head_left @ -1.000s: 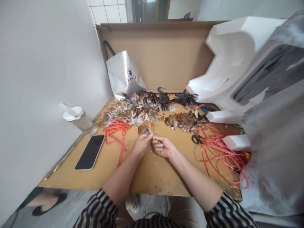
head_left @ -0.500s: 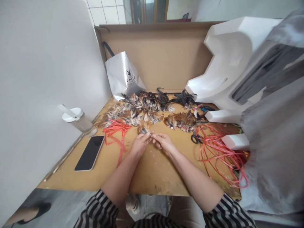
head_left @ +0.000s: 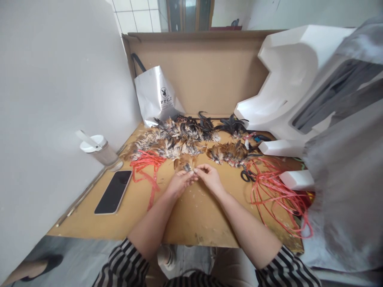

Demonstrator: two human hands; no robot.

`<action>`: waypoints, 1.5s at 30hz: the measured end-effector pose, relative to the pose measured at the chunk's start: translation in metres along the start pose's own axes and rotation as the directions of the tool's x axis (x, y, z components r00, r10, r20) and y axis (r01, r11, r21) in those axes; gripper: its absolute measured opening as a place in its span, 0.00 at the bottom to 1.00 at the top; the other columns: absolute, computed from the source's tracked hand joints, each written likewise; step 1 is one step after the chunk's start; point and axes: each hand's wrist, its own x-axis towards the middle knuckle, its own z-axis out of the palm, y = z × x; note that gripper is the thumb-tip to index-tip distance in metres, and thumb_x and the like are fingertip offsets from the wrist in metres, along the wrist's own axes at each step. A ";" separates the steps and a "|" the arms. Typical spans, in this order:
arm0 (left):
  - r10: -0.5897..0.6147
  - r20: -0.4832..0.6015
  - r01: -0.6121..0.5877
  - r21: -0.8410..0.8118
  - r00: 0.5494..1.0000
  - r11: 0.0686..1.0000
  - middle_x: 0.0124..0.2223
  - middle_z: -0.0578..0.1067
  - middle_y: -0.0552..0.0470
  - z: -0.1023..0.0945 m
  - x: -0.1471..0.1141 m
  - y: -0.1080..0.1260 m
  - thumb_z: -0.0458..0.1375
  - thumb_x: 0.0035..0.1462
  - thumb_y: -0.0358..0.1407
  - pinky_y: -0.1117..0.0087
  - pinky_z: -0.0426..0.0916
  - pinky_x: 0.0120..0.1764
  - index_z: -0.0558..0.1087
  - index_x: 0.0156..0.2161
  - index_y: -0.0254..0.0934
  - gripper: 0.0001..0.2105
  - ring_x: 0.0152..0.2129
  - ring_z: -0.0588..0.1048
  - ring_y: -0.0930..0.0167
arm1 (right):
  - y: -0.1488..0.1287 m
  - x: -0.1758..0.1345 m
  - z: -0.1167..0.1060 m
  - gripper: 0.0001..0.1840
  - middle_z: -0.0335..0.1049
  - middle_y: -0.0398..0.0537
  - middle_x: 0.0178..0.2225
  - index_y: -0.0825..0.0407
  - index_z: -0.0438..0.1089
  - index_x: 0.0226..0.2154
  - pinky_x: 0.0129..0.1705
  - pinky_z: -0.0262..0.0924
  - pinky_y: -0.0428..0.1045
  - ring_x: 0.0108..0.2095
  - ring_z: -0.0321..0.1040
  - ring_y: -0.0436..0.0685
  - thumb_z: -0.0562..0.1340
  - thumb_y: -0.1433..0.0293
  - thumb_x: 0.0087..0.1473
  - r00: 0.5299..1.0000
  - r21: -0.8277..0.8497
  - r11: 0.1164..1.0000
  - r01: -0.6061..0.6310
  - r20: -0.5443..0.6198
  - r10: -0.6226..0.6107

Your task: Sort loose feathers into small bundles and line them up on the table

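A small bunch of brown feathers (head_left: pixel 183 162) with a grey patch is held in my left hand (head_left: pixel 181 181), thumb and fingers closed at its lower end. My right hand (head_left: pixel 210 178) meets it there, its thumb and forefinger pinched together right beside the left thumb. What lies between the right fingertips is too small to make out. Just beyond my hands lies a long pile of brown, black and pale feathers (head_left: pixel 170 145). Another brown feather pile (head_left: pixel 228 152) is to the right, and black feathers (head_left: pixel 232 124) lie behind it.
Red plastic strips (head_left: pixel 146 160) lie left of my hands, beside a phone (head_left: pixel 113 192) and a lidded cup (head_left: pixel 103 153). Black-handled scissors (head_left: pixel 247 175) and a red strip tangle (head_left: pixel 278 191) sit right. A silver bag (head_left: pixel 158 97) and white foam (head_left: pixel 287 79) stand behind.
Both hands have shifted slightly right, still together at the feather bunch. The bunch has turned, so more of its brown feathers and grey patch show.
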 end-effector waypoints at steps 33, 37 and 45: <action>-0.036 0.123 0.049 -0.111 0.992 0.993 0.35 0.75 0.43 0.005 -0.008 0.007 0.59 0.45 0.33 0.70 0.64 0.39 0.73 0.33 0.30 0.08 0.33 0.73 0.70 | -0.019 -0.016 -0.002 0.11 0.65 0.48 0.31 0.51 0.63 0.36 0.36 0.52 0.48 0.33 0.61 0.55 0.57 0.66 0.47 0.891 -0.702 0.560 0.439 0.262 -0.371; -0.063 0.115 0.070 -0.066 0.991 0.995 0.35 0.75 0.43 0.005 -0.009 0.008 0.60 0.44 0.32 0.72 0.65 0.37 0.73 0.32 0.30 0.08 0.30 0.73 0.72 | -0.016 -0.013 -0.003 0.08 0.64 0.45 0.27 0.51 0.63 0.31 0.31 0.50 0.46 0.29 0.59 0.53 0.57 0.66 0.46 0.910 -0.736 0.549 0.397 0.236 -0.341; -0.088 0.110 0.086 0.020 0.990 0.996 0.34 0.75 0.42 -0.001 -0.010 0.009 0.62 0.42 0.34 0.73 0.66 0.33 0.73 0.30 0.29 0.09 0.27 0.73 0.73 | -0.015 -0.013 -0.004 0.08 0.64 0.44 0.24 0.52 0.64 0.25 0.27 0.47 0.44 0.25 0.58 0.50 0.58 0.64 0.43 0.917 -0.727 0.575 0.377 0.207 -0.340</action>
